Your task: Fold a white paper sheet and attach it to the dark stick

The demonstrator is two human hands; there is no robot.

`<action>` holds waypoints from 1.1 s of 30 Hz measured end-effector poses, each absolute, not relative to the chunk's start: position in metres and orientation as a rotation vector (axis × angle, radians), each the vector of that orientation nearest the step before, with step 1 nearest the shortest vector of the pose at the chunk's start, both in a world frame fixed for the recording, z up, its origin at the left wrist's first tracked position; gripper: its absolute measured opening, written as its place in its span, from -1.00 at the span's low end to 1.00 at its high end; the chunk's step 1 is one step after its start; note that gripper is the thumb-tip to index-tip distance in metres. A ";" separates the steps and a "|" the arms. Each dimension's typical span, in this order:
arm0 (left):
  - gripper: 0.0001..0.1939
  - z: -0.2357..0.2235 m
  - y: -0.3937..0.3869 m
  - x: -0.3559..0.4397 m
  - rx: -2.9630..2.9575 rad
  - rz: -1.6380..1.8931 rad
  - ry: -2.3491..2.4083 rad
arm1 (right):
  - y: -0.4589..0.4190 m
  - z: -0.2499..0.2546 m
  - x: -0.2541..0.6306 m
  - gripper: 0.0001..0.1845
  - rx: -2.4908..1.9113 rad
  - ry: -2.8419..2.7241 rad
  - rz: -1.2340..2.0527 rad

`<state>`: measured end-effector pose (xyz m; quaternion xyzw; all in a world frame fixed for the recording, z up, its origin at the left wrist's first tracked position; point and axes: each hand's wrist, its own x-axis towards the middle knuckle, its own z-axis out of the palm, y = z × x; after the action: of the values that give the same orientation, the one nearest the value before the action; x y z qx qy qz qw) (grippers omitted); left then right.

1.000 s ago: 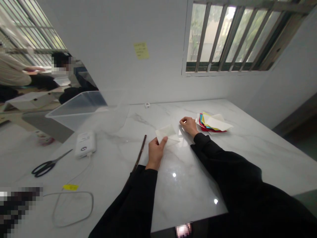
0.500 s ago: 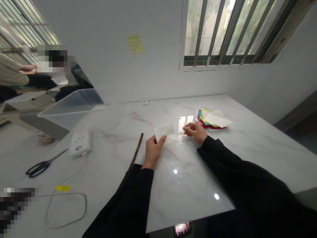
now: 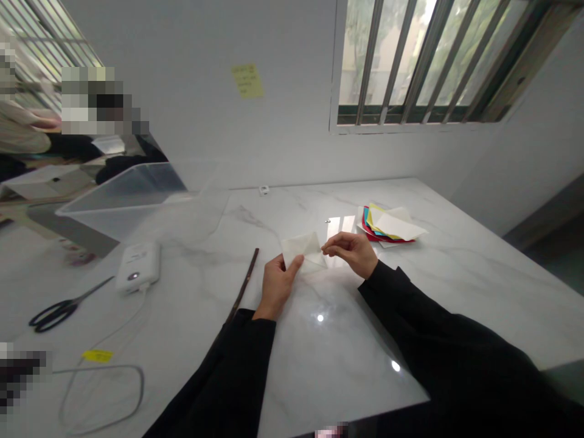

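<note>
My left hand (image 3: 276, 286) holds a small folded sheet of whitish paper (image 3: 303, 251) by its lower edge, thumb on top. My right hand (image 3: 351, 253) is closed into a pinch, and its fingertips meet the paper's right edge. I cannot tell whether they grip it. Beyond that hand, a loose pile of coloured paper (image 3: 387, 226) in red, blue, yellow and white lies on the white marble table (image 3: 328, 347). A thin dark stick (image 3: 244, 283) lies just left of my left hand.
Black scissors (image 3: 57, 313), a white power bank (image 3: 137, 266) with a cable (image 3: 101, 398) and a clear plastic box (image 3: 123, 201) stand to the left. A person (image 3: 22, 128) sits beyond the table's left side. A wall meets the table's far edge.
My right hand has moved left from beside the paper to its right edge. The left hand stays on the paper. The whole view has drifted slightly.
</note>
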<state>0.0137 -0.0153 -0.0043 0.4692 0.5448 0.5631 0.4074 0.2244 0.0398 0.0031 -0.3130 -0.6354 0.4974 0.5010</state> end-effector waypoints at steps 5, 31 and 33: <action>-0.51 -0.003 -0.017 0.015 1.173 1.415 1.350 | 0.029 0.015 0.225 -0.83 -0.647 -1.737 0.754; -0.54 -0.002 -0.020 0.019 1.236 1.369 1.285 | 0.030 -0.010 0.215 -0.89 -0.824 -1.819 0.828; -0.53 -0.001 -0.020 0.019 1.230 1.371 1.275 | 0.030 -0.010 0.214 -0.88 -0.829 -1.808 0.868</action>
<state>0.0186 -0.0200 -0.0014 0.4942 0.5123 0.5509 0.4357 0.2142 0.0301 -0.0104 -0.3378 -0.7369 0.3535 0.4668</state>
